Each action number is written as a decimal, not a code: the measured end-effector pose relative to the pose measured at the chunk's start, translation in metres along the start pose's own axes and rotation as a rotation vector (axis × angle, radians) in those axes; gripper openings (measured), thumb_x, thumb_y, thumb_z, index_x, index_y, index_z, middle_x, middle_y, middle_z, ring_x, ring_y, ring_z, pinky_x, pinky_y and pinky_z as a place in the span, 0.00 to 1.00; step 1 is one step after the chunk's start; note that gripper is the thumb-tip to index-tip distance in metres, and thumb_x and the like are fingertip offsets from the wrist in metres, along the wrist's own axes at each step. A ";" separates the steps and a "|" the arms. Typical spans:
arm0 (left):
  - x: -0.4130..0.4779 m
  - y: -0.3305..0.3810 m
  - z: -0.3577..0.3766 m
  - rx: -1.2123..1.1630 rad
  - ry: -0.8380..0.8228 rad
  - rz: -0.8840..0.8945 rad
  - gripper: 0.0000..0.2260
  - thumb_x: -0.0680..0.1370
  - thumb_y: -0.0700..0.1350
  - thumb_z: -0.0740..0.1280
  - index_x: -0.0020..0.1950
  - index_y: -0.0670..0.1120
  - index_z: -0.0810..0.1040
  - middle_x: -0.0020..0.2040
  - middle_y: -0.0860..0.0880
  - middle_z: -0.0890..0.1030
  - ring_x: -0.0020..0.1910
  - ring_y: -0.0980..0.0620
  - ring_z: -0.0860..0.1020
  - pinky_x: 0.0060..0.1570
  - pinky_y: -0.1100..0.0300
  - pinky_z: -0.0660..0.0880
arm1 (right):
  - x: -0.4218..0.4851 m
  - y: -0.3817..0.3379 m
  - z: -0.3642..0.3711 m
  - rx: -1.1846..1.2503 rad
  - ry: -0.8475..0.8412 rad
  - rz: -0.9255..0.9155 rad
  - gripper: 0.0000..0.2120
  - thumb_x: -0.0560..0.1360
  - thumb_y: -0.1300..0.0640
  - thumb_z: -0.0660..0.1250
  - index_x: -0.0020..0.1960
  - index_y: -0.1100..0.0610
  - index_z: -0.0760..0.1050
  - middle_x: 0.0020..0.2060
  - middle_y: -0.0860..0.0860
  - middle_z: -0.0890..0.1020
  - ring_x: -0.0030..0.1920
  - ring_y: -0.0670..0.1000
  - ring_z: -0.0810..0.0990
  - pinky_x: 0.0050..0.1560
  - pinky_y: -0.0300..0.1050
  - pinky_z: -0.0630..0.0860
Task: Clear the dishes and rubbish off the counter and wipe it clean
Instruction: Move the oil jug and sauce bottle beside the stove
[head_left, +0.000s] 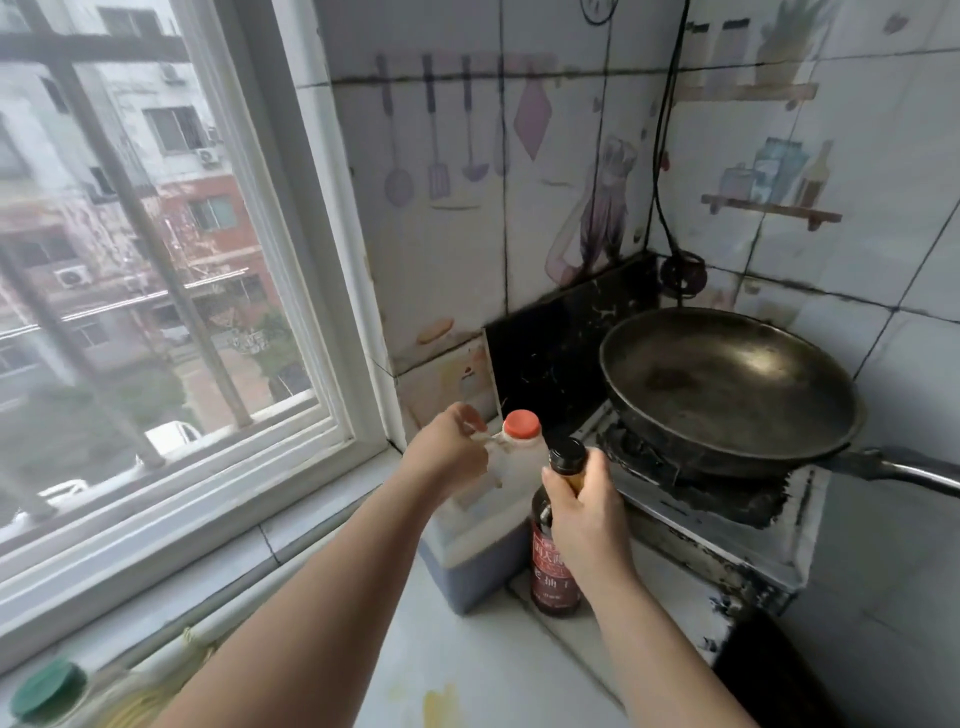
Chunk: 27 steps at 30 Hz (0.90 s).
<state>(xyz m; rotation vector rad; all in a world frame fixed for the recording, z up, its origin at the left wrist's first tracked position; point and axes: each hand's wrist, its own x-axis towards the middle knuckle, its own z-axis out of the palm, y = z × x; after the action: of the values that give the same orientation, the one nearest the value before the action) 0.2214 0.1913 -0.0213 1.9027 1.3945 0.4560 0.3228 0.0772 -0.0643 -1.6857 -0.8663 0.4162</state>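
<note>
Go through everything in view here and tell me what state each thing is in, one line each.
Left hand: closed on the jug's handle.
Right hand: wrapped around the dark bottle's neck.
Jug: upright, orange cap on, dark liquid low inside.
Dark bottle: upright on the counter, black cap on.
Pan: on the stove, empty, greasy.
Stove: grimy, no flame visible.
Window: shut.
Green-capped bottle: capped, at the frame's edge.

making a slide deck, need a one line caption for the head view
Right hand grips a dark sauce bottle by its neck while the left hand holds the handle of a red-capped jug beside the wok.
</note>
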 end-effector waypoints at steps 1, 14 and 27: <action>0.004 0.002 0.001 0.048 0.033 0.013 0.13 0.73 0.39 0.62 0.54 0.54 0.73 0.47 0.50 0.81 0.44 0.48 0.80 0.38 0.57 0.76 | 0.004 0.002 0.001 0.003 -0.003 -0.001 0.07 0.77 0.57 0.65 0.53 0.57 0.70 0.40 0.40 0.75 0.44 0.47 0.75 0.44 0.40 0.68; -0.016 -0.024 0.002 0.107 0.379 0.139 0.21 0.73 0.38 0.64 0.65 0.51 0.71 0.64 0.52 0.75 0.64 0.48 0.68 0.65 0.53 0.66 | 0.014 0.009 0.015 0.079 0.021 0.035 0.16 0.76 0.56 0.67 0.62 0.52 0.67 0.42 0.43 0.75 0.43 0.45 0.75 0.44 0.44 0.69; -0.101 -0.051 -0.083 -0.262 0.525 0.120 0.13 0.76 0.41 0.65 0.58 0.54 0.75 0.62 0.52 0.76 0.65 0.50 0.70 0.66 0.51 0.67 | -0.049 -0.056 0.041 -0.078 0.213 -0.450 0.23 0.69 0.70 0.68 0.64 0.66 0.72 0.68 0.62 0.69 0.70 0.61 0.65 0.70 0.59 0.63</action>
<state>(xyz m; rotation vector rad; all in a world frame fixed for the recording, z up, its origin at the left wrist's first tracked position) 0.0978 0.1335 0.0109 1.7213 1.4518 1.2039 0.2441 0.0748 -0.0320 -1.5143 -1.0756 -0.1025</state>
